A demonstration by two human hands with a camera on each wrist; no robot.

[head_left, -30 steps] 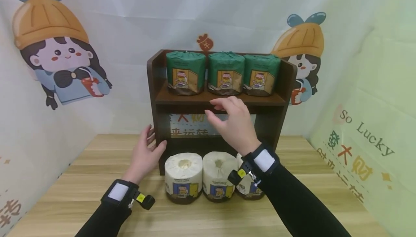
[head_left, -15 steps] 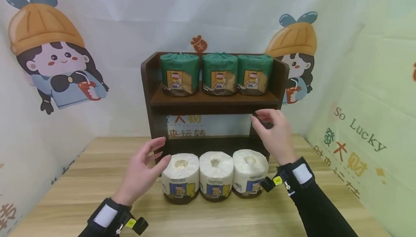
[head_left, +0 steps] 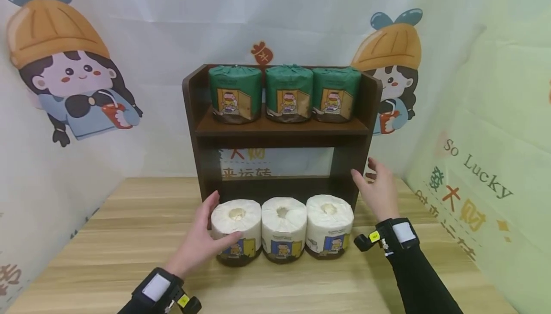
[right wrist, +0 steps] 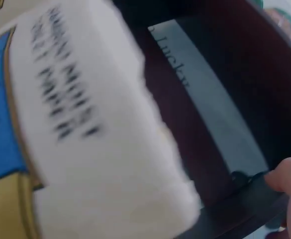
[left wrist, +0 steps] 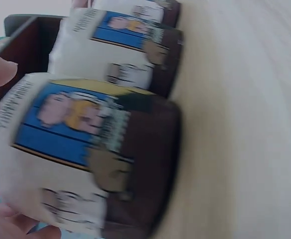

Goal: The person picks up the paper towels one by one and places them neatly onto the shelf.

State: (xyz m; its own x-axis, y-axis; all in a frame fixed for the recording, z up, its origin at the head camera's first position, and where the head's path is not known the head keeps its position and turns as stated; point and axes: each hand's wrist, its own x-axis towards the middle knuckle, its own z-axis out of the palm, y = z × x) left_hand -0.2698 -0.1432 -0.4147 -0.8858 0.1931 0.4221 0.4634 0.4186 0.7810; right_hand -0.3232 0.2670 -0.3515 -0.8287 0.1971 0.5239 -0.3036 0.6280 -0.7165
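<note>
A row of three white toilet rolls stands on the table in front of the dark wooden shelf (head_left: 284, 137): left roll (head_left: 243, 223), middle roll (head_left: 284, 216), right roll (head_left: 330, 213). My left hand (head_left: 202, 240) spreads around the left roll in the head view, fingers along its outer side and thumb across its front. In the left wrist view its fingertips (left wrist: 48, 233) lie right at the roll's side. My right hand (head_left: 379, 192) holds nothing; its thumb is at the front edge of the shelf's right side panel, its fingers outside it.
Three green toilet rolls, left (head_left: 236, 95), middle (head_left: 289, 94) and right (head_left: 336, 95), stand on the upper board. The shelf's lower compartment lies open behind the white rolls. A printed cloth (head_left: 172, 65) encloses the wooden table (head_left: 129, 218) at the back and sides.
My right hand has moved right and down from in front of the shelf to its right side panel. The left hand has gone from the left side panel to the left white roll.
</note>
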